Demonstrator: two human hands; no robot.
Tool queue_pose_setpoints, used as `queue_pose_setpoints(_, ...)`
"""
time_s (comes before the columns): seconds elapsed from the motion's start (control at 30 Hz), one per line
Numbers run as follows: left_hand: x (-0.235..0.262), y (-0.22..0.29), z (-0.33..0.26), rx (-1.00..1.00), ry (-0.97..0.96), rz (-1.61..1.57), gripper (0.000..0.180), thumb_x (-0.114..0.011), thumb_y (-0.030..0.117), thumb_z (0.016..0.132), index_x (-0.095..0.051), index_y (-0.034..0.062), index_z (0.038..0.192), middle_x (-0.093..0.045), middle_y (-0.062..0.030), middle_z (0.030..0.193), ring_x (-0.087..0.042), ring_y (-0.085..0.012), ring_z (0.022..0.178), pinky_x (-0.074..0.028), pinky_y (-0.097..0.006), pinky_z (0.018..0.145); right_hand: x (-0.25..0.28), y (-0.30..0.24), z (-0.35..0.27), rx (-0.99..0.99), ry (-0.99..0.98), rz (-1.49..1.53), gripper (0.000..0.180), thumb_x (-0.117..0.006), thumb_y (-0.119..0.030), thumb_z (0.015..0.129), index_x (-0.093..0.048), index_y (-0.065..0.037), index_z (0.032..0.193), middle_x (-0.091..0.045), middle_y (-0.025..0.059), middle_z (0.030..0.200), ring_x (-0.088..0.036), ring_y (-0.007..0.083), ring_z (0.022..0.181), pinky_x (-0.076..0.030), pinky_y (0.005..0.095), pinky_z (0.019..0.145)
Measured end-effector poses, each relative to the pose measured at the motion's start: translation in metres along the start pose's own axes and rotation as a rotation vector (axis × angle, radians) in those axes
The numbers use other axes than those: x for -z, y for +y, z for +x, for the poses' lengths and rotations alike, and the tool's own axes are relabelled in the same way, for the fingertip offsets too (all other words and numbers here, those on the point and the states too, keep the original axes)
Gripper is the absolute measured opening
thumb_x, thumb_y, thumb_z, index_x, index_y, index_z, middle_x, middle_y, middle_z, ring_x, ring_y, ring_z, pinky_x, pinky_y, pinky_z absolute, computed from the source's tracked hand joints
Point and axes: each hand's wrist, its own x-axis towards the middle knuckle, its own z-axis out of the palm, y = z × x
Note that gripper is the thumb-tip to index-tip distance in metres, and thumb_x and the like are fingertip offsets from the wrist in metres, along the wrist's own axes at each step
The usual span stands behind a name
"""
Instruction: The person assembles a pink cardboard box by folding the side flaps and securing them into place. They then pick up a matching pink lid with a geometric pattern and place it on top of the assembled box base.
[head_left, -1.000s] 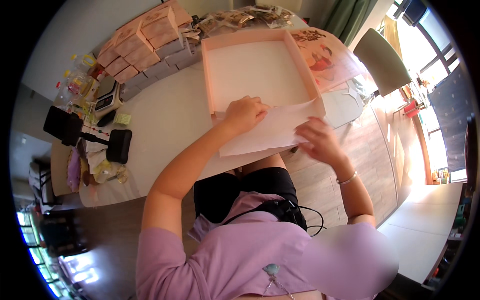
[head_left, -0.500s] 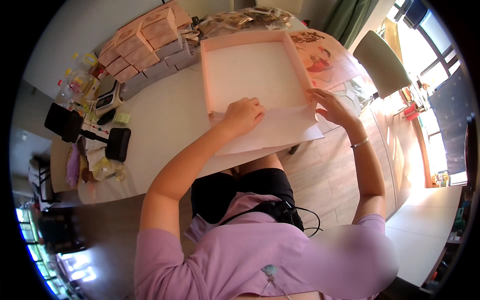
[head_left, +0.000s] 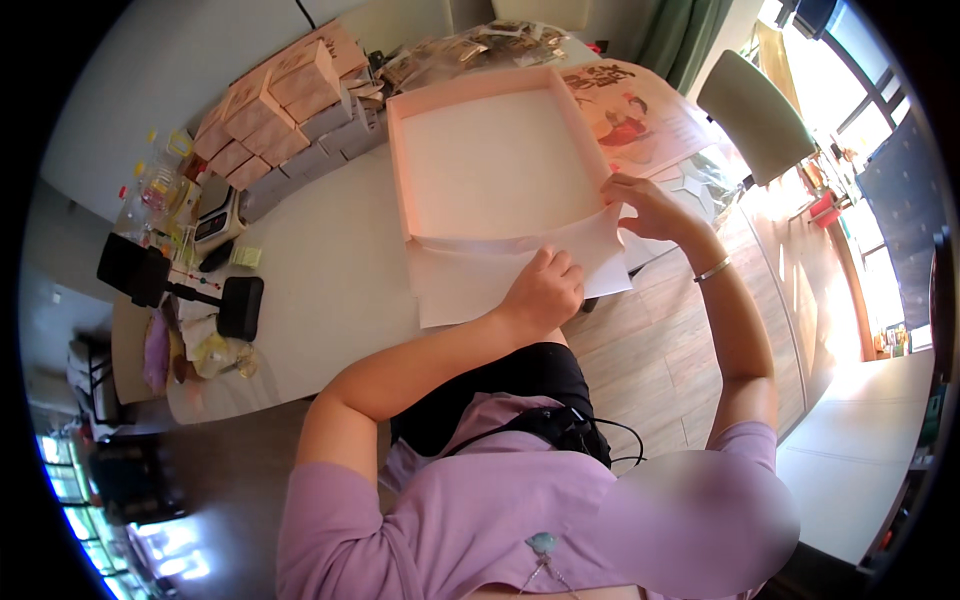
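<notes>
A large shallow cardboard box (head_left: 400, 165), pink at its walls and white inside, lies on the table before me. Its left, right and far walls stand up, while the near flap (head_left: 460, 285) is folded out flat toward me. My right hand (head_left: 655, 210) grips the near right corner, fingers over the end of the side wall and thumb below. Over the right part of the flap, by its near edge, is my left hand (head_left: 545, 290) with its fingers curled in. Whether those fingers pinch the edge is hidden.
Stacked small pink boxes (head_left: 265, 105) and clear packets (head_left: 470, 50) stand at the back. A printed pink sheet (head_left: 640, 115) lies right of the box. Along the left are a phone holder (head_left: 240, 305), a white device (head_left: 215, 220) and plastic bottles (head_left: 155, 185). A chair (head_left: 755, 115) stands at right.
My left hand has moved from the flap's crease toward me and to the right, onto its near part. The flap lies lower and flatter. My right hand stays at the corner.
</notes>
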Motion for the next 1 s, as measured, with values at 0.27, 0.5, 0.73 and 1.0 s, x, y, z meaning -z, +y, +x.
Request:
queue_pose_setpoints(0.27, 0.055, -0.034, 0.03, 0.107, 0.16, -0.059, 0.004, -0.07, 0.015, 0.077, -0.068, 0.0133, 0.073, -0.06, -0.0012, 0.083, -0.061, -0.0222, 0.088, -0.042, -0.055, 0.102, -0.004, -0.004, -0.002, -0.038, -0.043, 0.037, 0.029, -0.073, 0.008, 0.068, -0.062, 0.0, 0.094, -0.063, 0.0129, 0.094, -0.063, 0.0368, 0.091, -0.052, 0.0411, 0.079)
queue_pose_setpoints(0.5, 0.063, -0.075, 0.028, 0.45, -0.021, -0.488, 0.012, -0.077, 0.021, 0.079, -0.07, 0.0114, 0.079, -0.063, -0.003, 0.087, -0.063, -0.0259, 0.091, -0.044, -0.054, 0.1, -0.025, 0.0, -0.018, 0.049, 0.102, -0.151, 0.034, -0.067, 0.004, 0.073, -0.066, -0.002, 0.105, -0.066, 0.0137, 0.11, -0.061, 0.0374, 0.107, -0.052, 0.0428, 0.09)
queue_pose_setpoints(0.73, 0.063, -0.065, 0.022, 0.182, 0.152, -0.191, 0.014, -0.077, 0.02, 0.078, -0.07, 0.0118, 0.085, -0.062, -0.0018, 0.086, -0.063, -0.0237, 0.095, -0.043, -0.055, 0.105, -0.026, -0.029, -0.015, -0.058, 0.175, -0.008, 0.034, -0.079, -0.009, 0.073, -0.065, -0.004, 0.104, -0.066, 0.0116, 0.104, -0.06, 0.0368, 0.1, -0.053, 0.0442, 0.086)
queue_pose_setpoints(1.0, 0.105, -0.06, -0.139, 0.346, 0.778, -0.22, 0.05, -0.073, 0.024, 0.087, -0.05, 0.0039, 0.126, -0.058, -0.0148, 0.116, -0.059, -0.032, 0.115, -0.042, -0.055, 0.107, -0.036, -0.053, -0.039, -0.058, 0.217, -0.027, 0.03, -0.074, 0.002, 0.068, -0.063, -0.005, 0.095, -0.067, 0.0075, 0.092, -0.061, 0.0312, 0.089, -0.054, 0.0396, 0.077)
